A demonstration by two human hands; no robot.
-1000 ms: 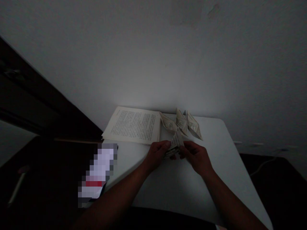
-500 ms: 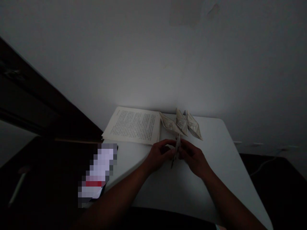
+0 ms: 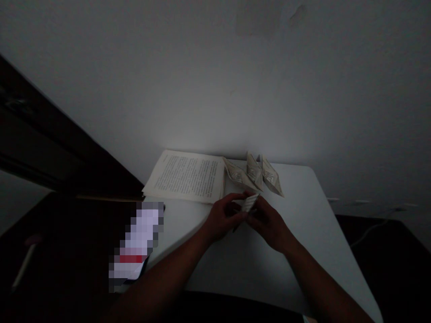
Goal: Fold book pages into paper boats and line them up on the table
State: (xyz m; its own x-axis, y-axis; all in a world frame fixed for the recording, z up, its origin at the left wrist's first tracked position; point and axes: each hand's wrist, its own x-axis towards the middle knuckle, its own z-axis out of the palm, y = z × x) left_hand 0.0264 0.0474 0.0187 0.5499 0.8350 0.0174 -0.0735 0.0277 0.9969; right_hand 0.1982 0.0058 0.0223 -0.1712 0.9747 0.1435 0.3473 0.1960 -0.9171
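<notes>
Turning between the fingertips, the folded paper now shows a small slanted printed face; half a second ago it was nearly edge-on, and a second ago a broad triangular face was up. Right hand sits slightly closer to the left hand than in the first frame; pieces behind, pages and phone unchanged on the bench. Pose: both forearms come in from the bottom corners and converge, wrists low over the bench, hands facing each other with the work in the middle. Left hand: fingers curled, thumb and index arched with a gap between, tips pinching the paper's left side. Right hand: thumb and fingers closed in on the right side, pinching too; some fingertips hidden, so exact contact there can't be told. Paper is held just in front of three folded paper pieces: left one angled beside the pages, middle and right close together, pointed ends up. Printed pages lie flat to their left, back edge near the wall. Phone, screen lit and pixelated, lies at the bench's left edge, near the left forearm.
</notes>
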